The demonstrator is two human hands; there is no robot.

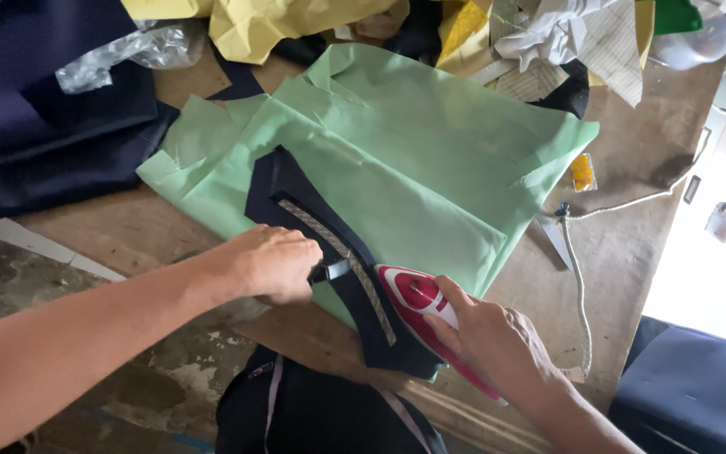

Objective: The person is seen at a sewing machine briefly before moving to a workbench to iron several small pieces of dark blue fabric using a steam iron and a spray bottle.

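Observation:
A dark navy fabric piece (pixel 296 189) with a pale patterned strip (pixel 338 248) along it lies on light green cloth (pixel 413 160). My left hand (pixel 270 262) presses on the navy piece's near left edge, fingers closed around a small dark tool (pixel 332 271). My right hand (pixel 489 336) grips a red and white clothes iron (pixel 409 292), whose tip rests on the navy piece beside the strip.
The brown worktable (pixel 640 151) carries navy fabric (pixel 35 101) at left, yellow cloth (pixel 287 21) and crumpled paper (pixel 581 34) at the back. The iron's white cord (pixel 580 286) trails right. Dark cloth (pixel 313 412) hangs at the near edge.

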